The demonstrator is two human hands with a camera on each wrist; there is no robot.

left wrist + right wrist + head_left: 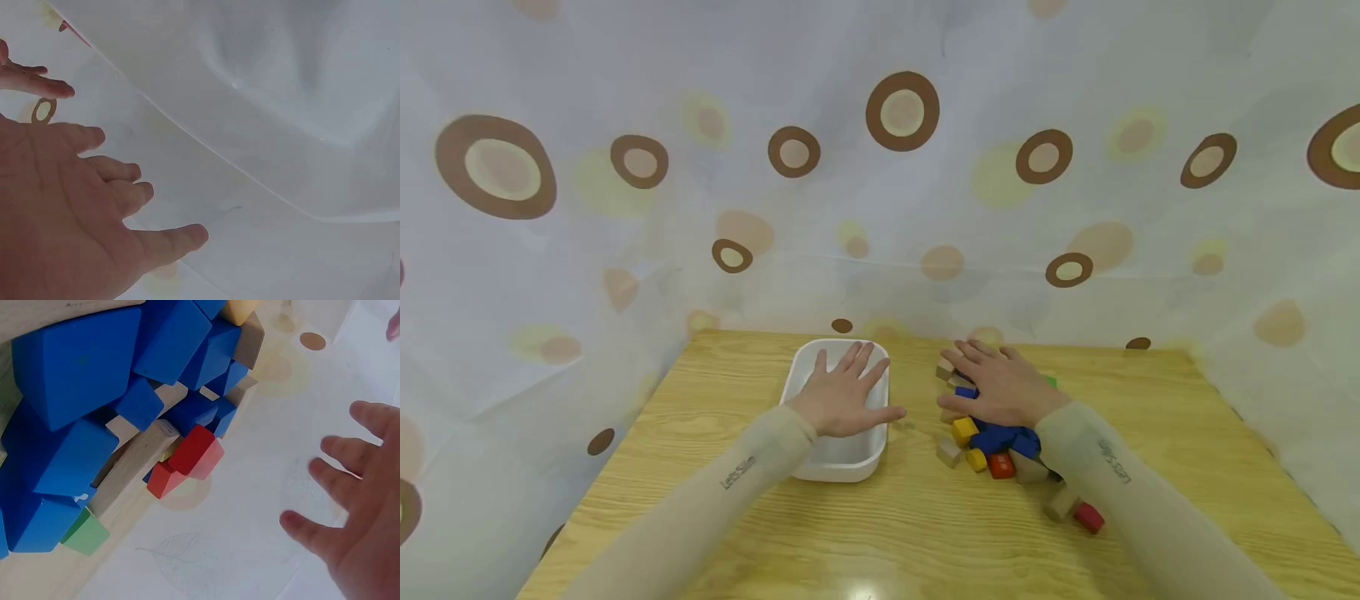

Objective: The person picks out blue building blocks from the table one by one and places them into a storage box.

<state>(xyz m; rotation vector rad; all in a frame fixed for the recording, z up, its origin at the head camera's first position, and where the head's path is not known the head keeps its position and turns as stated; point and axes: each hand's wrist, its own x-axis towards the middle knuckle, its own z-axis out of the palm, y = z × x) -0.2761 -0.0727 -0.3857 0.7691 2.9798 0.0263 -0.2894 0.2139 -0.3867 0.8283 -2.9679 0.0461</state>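
Observation:
My left hand [842,400] is spread, palm down, over the white bin [838,472], hiding part of its inside; it holds nothing. In the left wrist view the same hand [75,219] has its fingers apart beside the bin's wall [262,150]. Over the pile of blocks my right hand [1003,387] is spread with nothing in it, covering some of them. The right wrist view shows that hand [359,494] with fingers extended, a gap between it and the blue blocks [75,362], red blocks [197,450] and green block [86,532].
Yellow [964,431] and plain wooden blocks [949,452] lie at the pile's left edge. A dark red block [1088,517] lies nearest the front, under the right forearm. A patterned sheet [880,208] hangs behind and beside the wooden table [880,542].

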